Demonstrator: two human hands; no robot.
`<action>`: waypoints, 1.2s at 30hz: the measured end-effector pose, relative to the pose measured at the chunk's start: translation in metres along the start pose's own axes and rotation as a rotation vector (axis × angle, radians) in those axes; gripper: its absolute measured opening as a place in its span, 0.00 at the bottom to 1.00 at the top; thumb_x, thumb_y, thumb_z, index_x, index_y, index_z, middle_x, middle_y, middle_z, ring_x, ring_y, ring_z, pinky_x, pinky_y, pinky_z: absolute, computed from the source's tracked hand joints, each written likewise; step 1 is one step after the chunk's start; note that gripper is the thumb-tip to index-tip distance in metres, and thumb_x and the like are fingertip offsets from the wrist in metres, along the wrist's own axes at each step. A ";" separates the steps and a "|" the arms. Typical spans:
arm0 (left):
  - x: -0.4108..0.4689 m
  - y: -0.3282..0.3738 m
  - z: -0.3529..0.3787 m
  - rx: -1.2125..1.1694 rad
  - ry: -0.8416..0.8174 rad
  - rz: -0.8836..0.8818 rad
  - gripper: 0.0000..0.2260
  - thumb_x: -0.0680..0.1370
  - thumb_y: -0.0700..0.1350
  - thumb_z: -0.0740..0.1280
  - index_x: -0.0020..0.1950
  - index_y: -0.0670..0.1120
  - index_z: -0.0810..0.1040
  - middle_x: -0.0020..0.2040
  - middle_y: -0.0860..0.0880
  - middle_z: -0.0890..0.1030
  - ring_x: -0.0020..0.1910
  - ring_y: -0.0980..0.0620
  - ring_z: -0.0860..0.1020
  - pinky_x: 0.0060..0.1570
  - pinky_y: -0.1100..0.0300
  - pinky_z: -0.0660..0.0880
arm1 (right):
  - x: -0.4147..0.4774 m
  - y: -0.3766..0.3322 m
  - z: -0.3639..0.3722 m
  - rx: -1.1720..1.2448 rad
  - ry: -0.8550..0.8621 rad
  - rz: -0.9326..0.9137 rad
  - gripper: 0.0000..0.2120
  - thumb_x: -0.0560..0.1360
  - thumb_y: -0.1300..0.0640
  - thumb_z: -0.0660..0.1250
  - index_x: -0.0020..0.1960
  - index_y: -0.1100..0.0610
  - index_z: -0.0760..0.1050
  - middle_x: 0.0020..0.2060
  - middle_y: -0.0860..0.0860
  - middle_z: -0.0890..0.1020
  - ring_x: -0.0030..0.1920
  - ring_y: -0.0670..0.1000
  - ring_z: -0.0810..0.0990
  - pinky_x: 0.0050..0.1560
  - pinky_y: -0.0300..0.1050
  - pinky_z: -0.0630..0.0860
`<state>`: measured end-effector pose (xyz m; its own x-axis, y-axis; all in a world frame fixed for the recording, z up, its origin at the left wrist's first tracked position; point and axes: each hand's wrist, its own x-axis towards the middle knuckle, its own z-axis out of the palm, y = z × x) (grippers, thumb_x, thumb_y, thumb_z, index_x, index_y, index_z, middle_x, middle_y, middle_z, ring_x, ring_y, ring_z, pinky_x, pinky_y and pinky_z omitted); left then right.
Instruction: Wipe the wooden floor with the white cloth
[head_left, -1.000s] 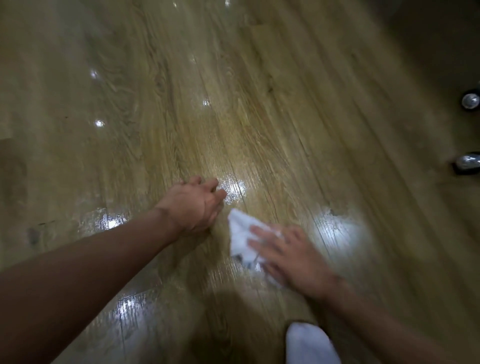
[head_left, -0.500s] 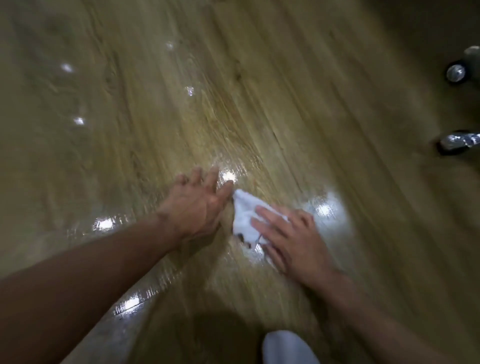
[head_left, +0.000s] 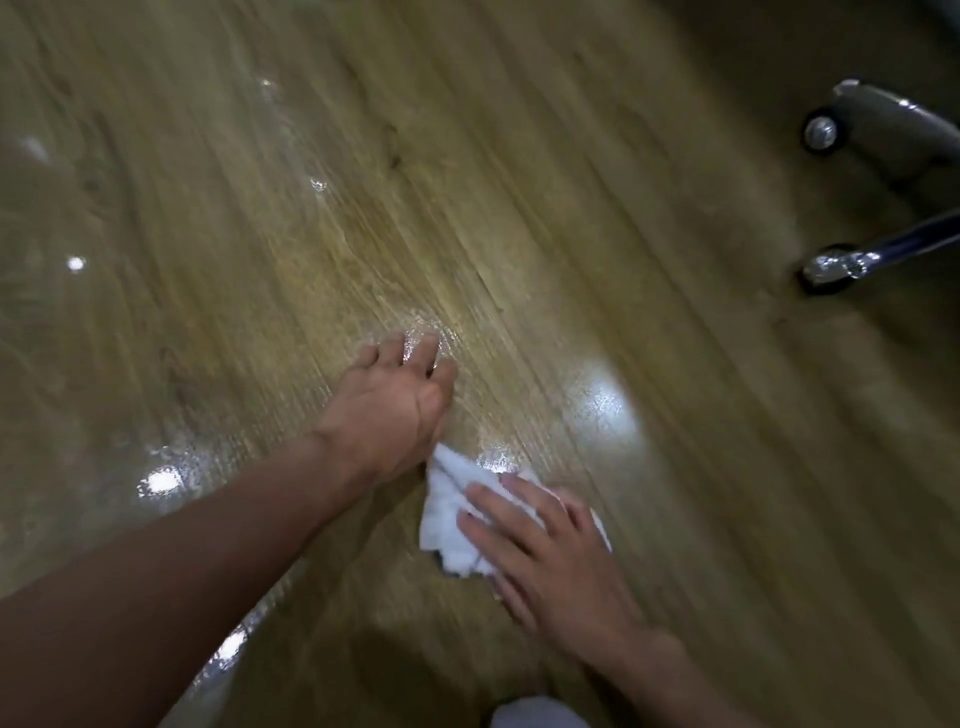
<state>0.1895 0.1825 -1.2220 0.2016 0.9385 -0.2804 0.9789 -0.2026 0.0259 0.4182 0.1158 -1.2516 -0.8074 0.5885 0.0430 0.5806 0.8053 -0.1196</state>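
From the head camera, a crumpled white cloth (head_left: 452, 514) lies on the glossy, brown, wood-grained plank floor (head_left: 519, 234), low and a little right of the middle of the view. One pointed corner of the cloth is aimed up and to the left, ending just beside the heel of the left hand (head_left: 389, 410). Its long axis seems to run from that corner down and to the right under the other hand, though blur and the covering fingers make this uncertain. The right hand (head_left: 550, 561) lies palm down on the cloth with its fingers (head_left: 498, 519) straight and slightly spread, pressing it flat against the boards rather than gripping it. The cloth's left part and a bit of its right edge show around the hand. The left hand is planted on bare floor just above the cloth, its fingers loosely bent with the tips on the wood, holding nothing. Bright light reflections dot the floor around both hands. At the right edge stand two chrome chair casters (head_left: 821, 132) (head_left: 826, 267), well apart from the cloth. A rounded white shape (head_left: 535, 714) shows at the bottom edge.
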 end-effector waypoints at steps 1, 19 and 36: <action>0.002 0.003 0.000 0.015 -0.003 -0.005 0.20 0.81 0.52 0.52 0.72 0.48 0.62 0.76 0.41 0.60 0.71 0.34 0.63 0.67 0.43 0.64 | -0.001 0.019 -0.002 -0.009 -0.021 -0.054 0.23 0.75 0.47 0.62 0.69 0.49 0.72 0.73 0.49 0.68 0.68 0.57 0.71 0.60 0.54 0.67; 0.017 0.026 -0.008 -0.003 -0.048 0.059 0.21 0.82 0.51 0.48 0.74 0.45 0.55 0.78 0.41 0.52 0.76 0.38 0.53 0.71 0.38 0.56 | -0.017 0.079 -0.009 0.053 0.090 0.224 0.20 0.77 0.49 0.62 0.68 0.50 0.72 0.69 0.50 0.72 0.67 0.55 0.71 0.62 0.54 0.66; 0.029 0.038 -0.018 0.024 -0.126 0.023 0.23 0.79 0.57 0.50 0.74 0.53 0.57 0.77 0.42 0.56 0.75 0.37 0.57 0.68 0.39 0.58 | 0.038 0.158 -0.009 0.006 0.068 0.135 0.20 0.78 0.49 0.59 0.69 0.51 0.71 0.70 0.51 0.71 0.65 0.59 0.72 0.61 0.57 0.68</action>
<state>0.2332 0.2071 -1.2120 0.2169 0.8913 -0.3982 0.9727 -0.2317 0.0112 0.4804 0.2660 -1.2597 -0.7132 0.6948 0.0931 0.6824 0.7185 -0.1344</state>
